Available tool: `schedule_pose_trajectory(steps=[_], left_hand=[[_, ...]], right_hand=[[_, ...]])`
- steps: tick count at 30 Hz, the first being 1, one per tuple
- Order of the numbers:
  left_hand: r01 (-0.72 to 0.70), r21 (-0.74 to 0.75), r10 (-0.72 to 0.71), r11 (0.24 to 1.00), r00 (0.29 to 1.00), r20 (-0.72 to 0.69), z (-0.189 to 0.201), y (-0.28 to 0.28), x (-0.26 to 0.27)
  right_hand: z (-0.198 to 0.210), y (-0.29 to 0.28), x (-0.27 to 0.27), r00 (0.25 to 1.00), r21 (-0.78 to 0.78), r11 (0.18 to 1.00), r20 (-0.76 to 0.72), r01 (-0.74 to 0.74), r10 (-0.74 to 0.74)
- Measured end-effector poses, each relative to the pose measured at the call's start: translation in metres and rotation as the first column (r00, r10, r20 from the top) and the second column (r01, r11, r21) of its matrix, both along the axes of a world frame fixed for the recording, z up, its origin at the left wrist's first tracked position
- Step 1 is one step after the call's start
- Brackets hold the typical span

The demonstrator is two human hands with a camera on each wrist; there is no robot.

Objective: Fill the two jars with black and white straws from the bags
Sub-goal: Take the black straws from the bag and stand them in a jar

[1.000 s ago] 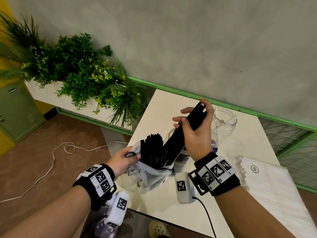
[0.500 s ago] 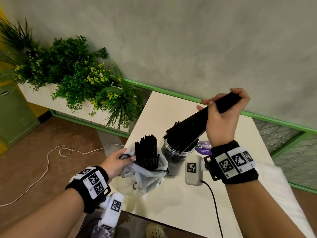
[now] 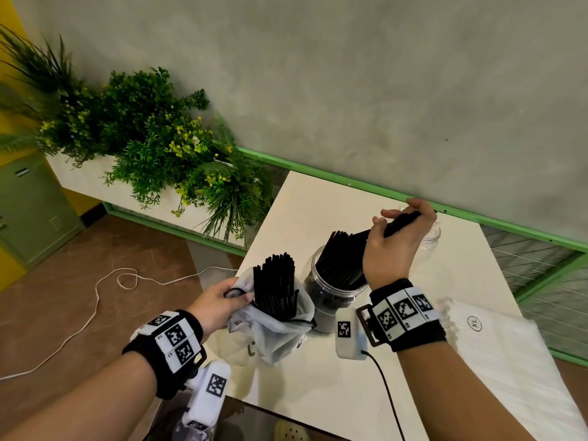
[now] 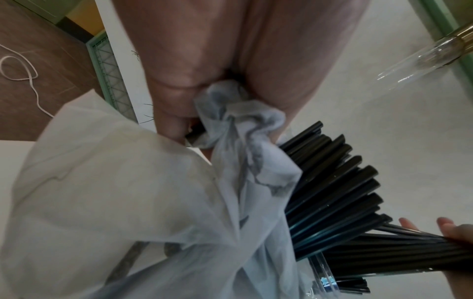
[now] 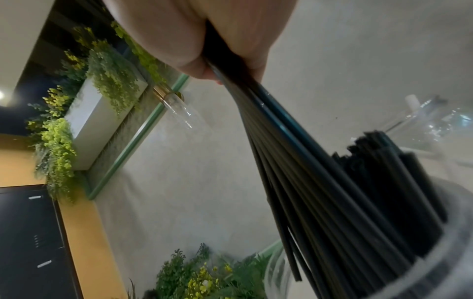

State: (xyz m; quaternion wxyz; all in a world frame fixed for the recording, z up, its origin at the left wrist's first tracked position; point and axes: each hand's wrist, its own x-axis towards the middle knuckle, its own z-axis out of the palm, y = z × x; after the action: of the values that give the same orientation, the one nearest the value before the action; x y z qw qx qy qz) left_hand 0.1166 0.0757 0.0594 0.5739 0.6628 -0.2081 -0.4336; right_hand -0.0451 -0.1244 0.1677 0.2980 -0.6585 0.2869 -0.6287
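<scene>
My left hand [image 3: 219, 302] [image 4: 204, 81] grips the bunched rim of a white plastic bag [image 3: 270, 329] [image 4: 115, 202] that stands on the table with black straws [image 3: 275, 283] [image 4: 332, 182] sticking up out of it. My right hand [image 3: 396, 240] [image 5: 204, 36] holds a bundle of black straws [image 3: 346, 259] [image 5: 320, 182] by its upper end. The lower ends sit slanted inside a clear jar [image 3: 331, 294] [image 5: 448, 252] just right of the bag. A second clear jar [image 3: 432, 235] [image 5: 440, 119] stands behind my right hand, mostly hidden.
The white table [image 3: 318, 393] stands against a grey wall with a green rail [image 3: 350, 186]. A white bag marked XL [image 3: 496, 354] lies at the right. Planters with greenery [image 3: 143, 148] stand left. A white cord [image 3: 95, 300] lies on the brown floor.
My right hand carried the straw bundle from the bag up and right, then lowered its ends into the nearer jar. The left hand kept its grip on the bag.
</scene>
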Motion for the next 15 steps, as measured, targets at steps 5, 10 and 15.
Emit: schedule_pose_trajectory(steps=[5, 10, 15], left_hand=[[-0.006, -0.006, 0.006, 1.0, 1.0, -0.008, -0.001, -0.001, 0.001], [-0.024, 0.003, 0.024, 1.0, 1.0, -0.012, -0.001, -0.002, 0.001], [-0.023, -0.001, 0.023, 1.0, 1.0, -0.017, 0.002, -0.002, 0.002]], right_hand=[[-0.021, -0.002, 0.004, 0.998, -0.064, 0.998, -0.069, 0.001, -0.005], [-0.053, -0.006, -0.001, 0.91, -0.028, 0.999, -0.414, -0.044, 0.028], [-0.068, -0.024, -0.013, 0.75, -0.066, 0.992, -0.661, -0.104, 0.035]])
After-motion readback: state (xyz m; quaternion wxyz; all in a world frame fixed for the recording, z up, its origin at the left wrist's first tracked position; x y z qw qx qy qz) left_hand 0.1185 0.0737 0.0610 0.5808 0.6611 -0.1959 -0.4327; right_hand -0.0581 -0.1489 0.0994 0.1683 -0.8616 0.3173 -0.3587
